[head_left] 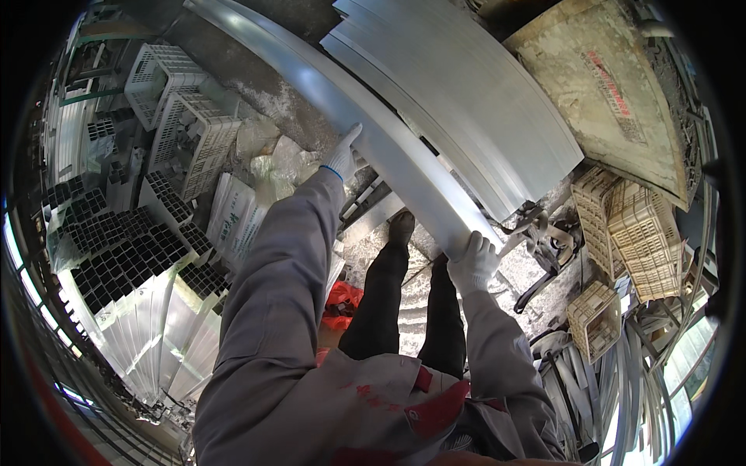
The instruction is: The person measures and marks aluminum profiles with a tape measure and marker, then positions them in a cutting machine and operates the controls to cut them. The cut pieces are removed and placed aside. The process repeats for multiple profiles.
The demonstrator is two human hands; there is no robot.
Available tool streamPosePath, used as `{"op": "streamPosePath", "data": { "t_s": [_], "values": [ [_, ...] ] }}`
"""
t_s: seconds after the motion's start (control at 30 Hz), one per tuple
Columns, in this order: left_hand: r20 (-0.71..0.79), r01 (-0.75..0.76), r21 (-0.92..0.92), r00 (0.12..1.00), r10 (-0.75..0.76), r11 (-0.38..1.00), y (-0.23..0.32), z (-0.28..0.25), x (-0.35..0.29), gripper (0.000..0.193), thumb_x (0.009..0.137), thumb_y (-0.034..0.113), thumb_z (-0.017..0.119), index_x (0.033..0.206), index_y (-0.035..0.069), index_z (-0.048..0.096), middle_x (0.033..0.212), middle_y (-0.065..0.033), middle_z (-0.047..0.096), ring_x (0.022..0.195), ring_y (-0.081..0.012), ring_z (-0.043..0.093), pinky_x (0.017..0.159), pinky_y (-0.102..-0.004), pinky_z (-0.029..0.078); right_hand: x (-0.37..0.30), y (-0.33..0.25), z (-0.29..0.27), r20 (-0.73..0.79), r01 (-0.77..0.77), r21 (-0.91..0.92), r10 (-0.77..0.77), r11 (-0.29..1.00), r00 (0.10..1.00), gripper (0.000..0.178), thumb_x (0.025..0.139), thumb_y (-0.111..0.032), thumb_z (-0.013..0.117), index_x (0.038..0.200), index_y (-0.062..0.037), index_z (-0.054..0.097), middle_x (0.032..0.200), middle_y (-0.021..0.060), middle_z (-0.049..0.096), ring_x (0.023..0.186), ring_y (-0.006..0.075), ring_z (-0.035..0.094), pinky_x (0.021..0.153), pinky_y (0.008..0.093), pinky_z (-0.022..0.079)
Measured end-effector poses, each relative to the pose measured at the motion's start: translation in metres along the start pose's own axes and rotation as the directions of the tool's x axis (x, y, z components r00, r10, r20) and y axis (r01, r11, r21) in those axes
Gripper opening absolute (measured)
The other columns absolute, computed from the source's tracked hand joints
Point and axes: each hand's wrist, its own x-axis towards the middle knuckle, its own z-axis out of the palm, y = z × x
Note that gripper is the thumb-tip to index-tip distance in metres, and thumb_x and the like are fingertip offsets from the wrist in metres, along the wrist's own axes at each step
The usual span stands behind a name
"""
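Note:
A long silver metal profile (396,155) runs from the far upper left down to just in front of my legs. My left hand (340,158), in a white glove with a blue cuff edge, grips its left edge partway along, thumb on the upper face and the other fingers hidden beneath. At its near end, my right hand (474,266), also in a white glove, has its fingers curled over the corner. Just right of the profile lies a stack of similar long, flat silver profiles (466,101).
On the left stand white plastic crates (198,144) and bundles of square black-ended tubes (128,268). To the right are a large worn board (598,93), beige crates (641,233) and loose metal strips (575,388). A red bag (342,303) sits beside my legs.

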Motion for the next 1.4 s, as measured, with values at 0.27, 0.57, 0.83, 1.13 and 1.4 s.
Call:
{"op": "streamPosePath", "data": {
  "t_s": [0.27, 0.57, 0.83, 1.13, 1.4],
  "values": [
    [0.251, 0.099, 0.581, 0.922, -0.294, 0.808, -0.101, -0.017, -0.086, 0.09, 0.107, 0.061, 0.056, 0.172, 0.009, 0.022, 0.176, -0.0169, 0.032, 0.157, -0.0294, 0.041, 0.126, -0.045, 0.038, 0.071, 0.027, 0.059, -0.143, 0.046, 0.053, -0.038, 0.998, 0.989, 0.066, 0.076, -0.023, 0.08, 0.135, -0.0098, 0.054, 0.127, 0.0153, 0.063, 0.118, 0.0381, 0.062, 0.093, 0.0554, 0.05],
    [0.345, -0.343, 0.938, 0.938, 0.039, -0.05, -0.243, -0.023, -0.247, 0.051, 0.081, 0.034, 0.083, 0.127, 0.014, 0.071, 0.135, -0.0039, 0.064, 0.135, -0.0288, 0.054, 0.113, -0.0509, 0.04, 0.103, 0.074, 0.147, -0.044, -0.06, -0.005, 0.059, 0.998, 0.997, 0.06, 0.086, -0.02, 0.069, 0.142, -0.0124, 0.05, 0.131, 0.0194, 0.06, 0.123, 0.0427, 0.059, 0.1, 0.058, 0.049],
    [0.292, -0.288, 0.949, 0.956, 0.018, -0.126, -0.254, -0.021, -0.239, 0.043, 0.081, 0.03, 0.083, 0.119, 0.013, 0.071, 0.131, -0.0036, 0.065, 0.132, -0.029, 0.056, 0.112, -0.0508, 0.043, 0.154, 0.076, 0.231, -0.105, -0.124, 0.038, 0.127, 0.992, 0.986, 0.07, 0.086, -0.037, 0.078, 0.148, -0.0195, 0.051, 0.144, 0.0145, 0.058, 0.134, 0.0386, 0.056, 0.112, 0.0555, 0.045],
    [0.306, -0.299, 0.938, 0.952, 0.014, -0.173, -0.261, -0.007, -0.237, 0.036, 0.082, 0.028, 0.082, 0.113, 0.013, 0.073, 0.127, -0.0028, 0.067, 0.128, -0.0272, 0.058, 0.109, -0.0472, 0.046, 0.088, 0.001, 0.204, -0.124, 0.059, 0.546, 0.011, 0.836, 0.992, 0.043, 0.086, -0.022, 0.078, 0.126, -0.0112, 0.067, 0.121, 0.0108, 0.071, 0.119, 0.0345, 0.064, 0.106, 0.0487, 0.049],
    [0.258, -0.274, 0.858, 0.961, -0.097, -0.434, -0.256, 0.016, -0.247, 0.038, 0.089, 0.04, 0.074, 0.117, 0.015, 0.075, 0.129, -0.0013, 0.066, 0.129, -0.0249, 0.056, 0.107, -0.0472, 0.046, -0.118, 0.19, 0.141, 0.128, -0.187, 0.487, 0.142, 0.853, 0.982, 0.043, 0.082, -0.014, 0.079, 0.123, -0.0109, 0.066, 0.108, 0.0153, 0.071, 0.104, 0.0374, 0.068, 0.09, 0.0513, 0.054]
  ]
}}
